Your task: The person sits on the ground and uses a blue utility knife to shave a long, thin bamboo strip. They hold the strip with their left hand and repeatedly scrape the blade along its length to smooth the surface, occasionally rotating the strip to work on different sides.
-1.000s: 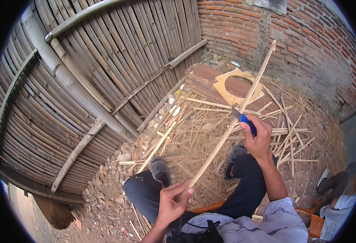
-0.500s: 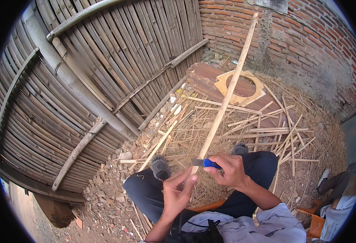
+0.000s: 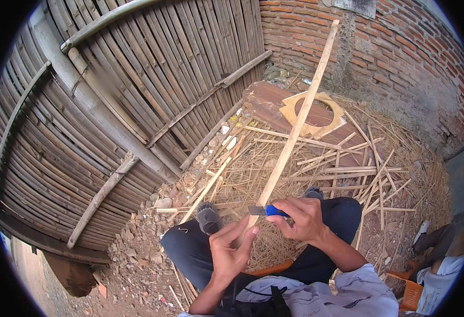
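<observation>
A long pale wooden strip (image 3: 293, 134) slants from between my knees up toward the brick wall. Its near end is gripped by my left hand (image 3: 233, 247), thumb and fingers closed on it. My right hand (image 3: 301, 217) is closed round the blue handle of a knife (image 3: 277, 211). The knife's dark flat blade lies across the strip, touching it just beyond my left fingertips. My fingers cover part of the handle and the strip's near end.
Many thin strips (image 3: 348, 170) and shavings (image 3: 274, 238) litter the ground. A brown board (image 3: 266, 100) bears a yellowish frame with a round hole (image 3: 328, 131). A bamboo fence (image 3: 137, 68) stands left, a brick wall (image 3: 390, 58) behind. Another person (image 3: 443, 274) sits at right beside an orange plastic seat (image 3: 412, 293).
The strip's far end has shifted slightly right and down. The blade and my left hand have moved slightly left. Both hands keep their grips.
</observation>
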Action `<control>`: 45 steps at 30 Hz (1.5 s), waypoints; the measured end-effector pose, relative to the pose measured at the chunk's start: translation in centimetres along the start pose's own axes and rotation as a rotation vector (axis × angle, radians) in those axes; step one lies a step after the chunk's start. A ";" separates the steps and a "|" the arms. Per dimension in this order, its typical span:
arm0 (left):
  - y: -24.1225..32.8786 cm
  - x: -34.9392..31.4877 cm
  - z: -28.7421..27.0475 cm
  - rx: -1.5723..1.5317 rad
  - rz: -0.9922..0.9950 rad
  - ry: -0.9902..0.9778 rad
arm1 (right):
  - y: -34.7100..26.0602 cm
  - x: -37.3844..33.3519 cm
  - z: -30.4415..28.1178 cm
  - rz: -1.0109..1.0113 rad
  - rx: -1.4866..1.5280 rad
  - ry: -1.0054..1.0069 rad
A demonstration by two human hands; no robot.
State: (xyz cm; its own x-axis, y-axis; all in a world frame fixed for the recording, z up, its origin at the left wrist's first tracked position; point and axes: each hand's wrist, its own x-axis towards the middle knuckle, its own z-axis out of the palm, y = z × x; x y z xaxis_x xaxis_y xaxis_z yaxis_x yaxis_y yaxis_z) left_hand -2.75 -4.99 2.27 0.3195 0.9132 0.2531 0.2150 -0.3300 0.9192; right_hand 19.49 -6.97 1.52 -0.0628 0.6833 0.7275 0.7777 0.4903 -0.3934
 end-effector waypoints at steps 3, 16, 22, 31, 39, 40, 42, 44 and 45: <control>0.4 0.3 -0.2 0.038 0.051 0.005 | -0.1 0.2 -0.5 0.000 -0.056 -0.009; -1.6 -2.1 -3.1 -0.044 -0.097 -0.058 | 6.3 2.5 -4.7 0.191 -0.153 0.213; -3.3 -3.9 -6.9 0.033 -0.164 -0.126 | 12.3 4.9 -8.4 0.341 -0.201 0.309; -4.5 -3.7 -8.6 0.060 -0.148 -0.071 | 19.5 9.8 -10.8 0.305 -0.361 0.386; -4.2 -3.6 -9.7 0.071 -0.196 -0.074 | 21.2 9.5 -10.1 0.472 0.139 0.312; -4.2 -3.5 -9.9 0.085 -0.197 -0.074 | 20.1 9.4 -10.7 0.582 0.316 0.255; -4.7 -3.6 -10.0 0.055 -0.208 -0.067 | 19.9 8.7 -10.7 0.649 0.397 0.196; -5.2 -3.4 -9.5 -0.037 -0.216 -0.055 | 20.3 8.0 -10.7 0.557 0.201 0.205; -5.2 -3.4 -9.4 -0.054 -0.261 -0.051 | 20.3 7.5 -10.8 0.531 0.004 0.243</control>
State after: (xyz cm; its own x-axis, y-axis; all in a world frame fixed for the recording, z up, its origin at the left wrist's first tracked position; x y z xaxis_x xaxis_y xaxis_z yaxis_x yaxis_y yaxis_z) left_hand -13.65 -4.13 -0.49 0.3064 0.9519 -0.0085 0.2472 -0.0709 0.9664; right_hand 41.60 2.28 5.02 0.4803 0.6926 0.5381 0.6610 0.1174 -0.7411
